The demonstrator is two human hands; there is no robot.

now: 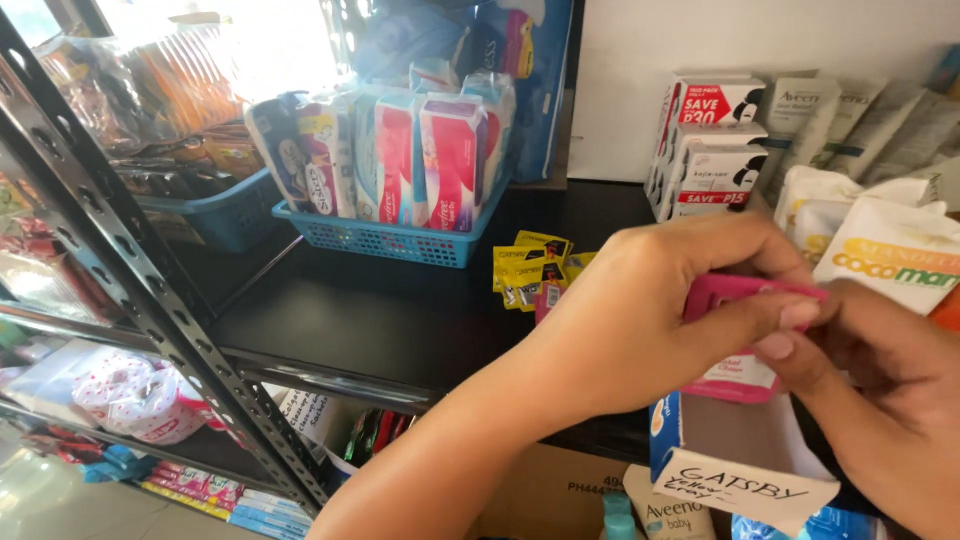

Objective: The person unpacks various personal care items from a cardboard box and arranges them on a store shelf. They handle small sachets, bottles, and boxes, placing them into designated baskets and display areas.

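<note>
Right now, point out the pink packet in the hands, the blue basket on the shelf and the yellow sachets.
pink packet (745, 292), head view, on its top edge between the fingers.
blue basket (400, 243), head view, on its front mesh wall.
yellow sachets (522, 270), head view, on the middle of the pile.

Strong daylight pours in from the upper left, blowing out the hanging snack packets (190, 75) there to near white and leaving a pale sheen on the black shelf (350, 320). The left hand (640, 320) and right hand (880, 400), close to the lens, are slightly soft with motion blur. The metal upright (120, 240) bows at the frame's left edge.
</note>
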